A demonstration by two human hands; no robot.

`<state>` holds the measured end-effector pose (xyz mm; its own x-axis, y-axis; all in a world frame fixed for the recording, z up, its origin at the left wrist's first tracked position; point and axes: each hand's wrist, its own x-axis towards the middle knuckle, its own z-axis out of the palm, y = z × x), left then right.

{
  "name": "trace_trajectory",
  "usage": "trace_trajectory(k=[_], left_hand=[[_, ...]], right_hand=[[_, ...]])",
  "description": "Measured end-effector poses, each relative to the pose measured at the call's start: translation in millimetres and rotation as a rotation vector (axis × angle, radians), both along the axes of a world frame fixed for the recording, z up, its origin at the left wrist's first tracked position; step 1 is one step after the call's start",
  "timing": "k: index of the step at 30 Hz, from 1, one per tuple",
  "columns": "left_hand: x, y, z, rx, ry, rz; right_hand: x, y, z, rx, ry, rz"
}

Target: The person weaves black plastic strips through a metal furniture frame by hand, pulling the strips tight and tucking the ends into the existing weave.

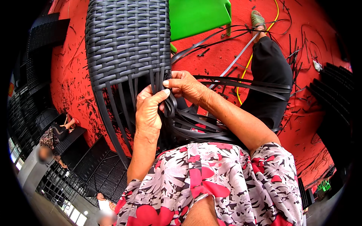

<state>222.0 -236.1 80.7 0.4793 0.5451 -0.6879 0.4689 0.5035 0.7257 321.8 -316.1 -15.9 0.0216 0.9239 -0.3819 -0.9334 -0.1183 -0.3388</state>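
Note:
A panel of black woven wicker stands in front of me, its near edge unfinished with loose upright strips running down toward me. At the panel's lower right corner both hands meet. My left hand is closed, thumb and fingers pinching a flat black plastic strip that loops beside them. My right hand pinches at the same corner, its fingertips on the strips close to the left thumb. More long black strips trail off to the right across my leg. The fingertips partly hide the weave there.
A green plastic stool stands beyond the panel on red floor covering strewn with black scraps. A yellow cable runs past my leg. Dark wicker pieces are stacked at right. Another person sits among wicker furniture at left.

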Motion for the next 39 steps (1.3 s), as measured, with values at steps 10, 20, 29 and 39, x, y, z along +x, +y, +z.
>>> trace_trajectory(k=[10, 20, 29, 39], left_hand=[[3.9, -15.6, -6.2, 0.315, -0.022, 0.02], [-17.5, -14.3, -0.5, 0.489, 0.032, -0.318], [-30.0, -19.8, -21.5, 0.948, 0.207, -0.44], [-42.1, -45.0, -9.0, 0.832, 0.231, -0.465]], right_hand=[[-17.7, 10.6, 6.6, -0.184, -0.424, -0.152], [3.4, 6.0, 5.2, -0.205, -0.386, 0.135], [3.0, -3.0, 7.0, -0.124, -0.617, 0.114], [10.0, -23.1, -2.1, -0.022, -0.285, 0.326]])
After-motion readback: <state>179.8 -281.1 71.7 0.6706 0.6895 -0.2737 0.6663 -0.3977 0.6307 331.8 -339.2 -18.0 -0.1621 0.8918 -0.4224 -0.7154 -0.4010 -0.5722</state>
